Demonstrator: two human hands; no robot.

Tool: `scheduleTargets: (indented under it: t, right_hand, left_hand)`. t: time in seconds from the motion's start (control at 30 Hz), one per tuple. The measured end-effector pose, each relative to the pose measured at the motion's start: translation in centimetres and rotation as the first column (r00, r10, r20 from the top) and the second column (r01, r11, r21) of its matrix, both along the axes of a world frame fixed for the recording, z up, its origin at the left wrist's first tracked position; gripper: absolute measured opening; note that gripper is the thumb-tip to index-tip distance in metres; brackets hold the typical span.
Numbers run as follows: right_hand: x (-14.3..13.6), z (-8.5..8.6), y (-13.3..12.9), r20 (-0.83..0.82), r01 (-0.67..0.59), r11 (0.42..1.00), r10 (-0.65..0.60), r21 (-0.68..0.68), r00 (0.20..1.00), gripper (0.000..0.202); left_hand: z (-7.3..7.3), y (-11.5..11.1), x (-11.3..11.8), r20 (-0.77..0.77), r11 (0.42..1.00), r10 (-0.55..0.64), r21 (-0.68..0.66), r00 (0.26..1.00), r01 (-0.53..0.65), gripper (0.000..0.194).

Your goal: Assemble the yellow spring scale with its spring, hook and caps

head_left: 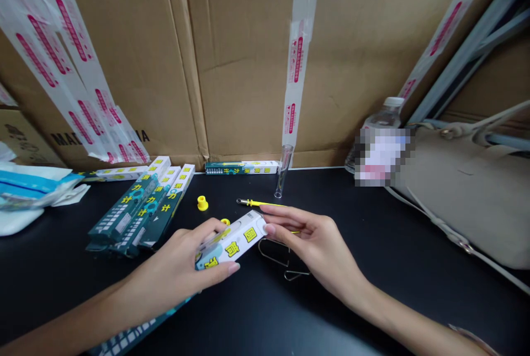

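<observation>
My left hand (199, 256) is wrapped round a long, narrow printed carton (238, 243), white at its far end and dark green towards me. The carton slants up to the right, and its lower part passes beneath my left forearm. At its white end my right hand (308, 234) has the thumb on the corner and the fingers bent over behind, gripping the end flap area. Beyond the hands lies a yellow rod with a metal hook (252, 203), partly covered by my right fingers. Bent metal wire hooks (273, 253) lie under my right hand.
A clear tube (284, 171) stands upright near the cardboard wall (244, 69). Yellow caps (202, 204) sit left of it. Similar cartons (136, 201) lie at left, another carton (242, 168) at the back. A bottle (383, 118) and a grey bag (467, 196) stand right.
</observation>
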State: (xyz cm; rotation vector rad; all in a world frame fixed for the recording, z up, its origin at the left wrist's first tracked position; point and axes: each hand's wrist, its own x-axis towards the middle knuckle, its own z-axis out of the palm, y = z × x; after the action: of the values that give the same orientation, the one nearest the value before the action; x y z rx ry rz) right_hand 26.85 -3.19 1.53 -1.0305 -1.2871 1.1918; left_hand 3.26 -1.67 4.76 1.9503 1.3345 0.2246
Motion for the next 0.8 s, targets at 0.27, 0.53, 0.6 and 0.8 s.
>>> scheduleTargets:
  t: [0.27, 0.53, 0.6, 0.8]
  right_hand:
    - [0.1, 0.3, 0.4, -0.236, -0.069, 0.989, 0.037, -0.131, 0.971, 0.035]
    - [0.0, 0.0, 0.0, -0.013, -0.011, 0.999, 0.011, -0.034, 1.0, 0.03]
    - [-0.1, -0.1, -0.5, 0.114, 0.003, 0.999, -0.007, 0.041, 0.993, 0.028]
    - [-0.3, -0.1, -1.4, 0.4, -0.139, 0.988, 0.101, 0.069, 0.911, 0.042]
  left_hand:
    - [0.3, -0.1, 0.1, 0.034, 1.0, -0.016, -0.003, 0.999, 0.016, 0.048]
    - [-0.1, -0.3, -0.1, -0.011, 1.0, -0.001, 0.003, 1.0, 0.001, 0.051]
    - [-0.2, -0.3, -0.1, -0.009, 1.0, 0.001, 0.013, 1.0, -0.001, 0.049]
    - [-0.3, 0.1, -0.5, 0.008, 1.0, -0.017, -0.018, 1.0, 0.017, 0.042]
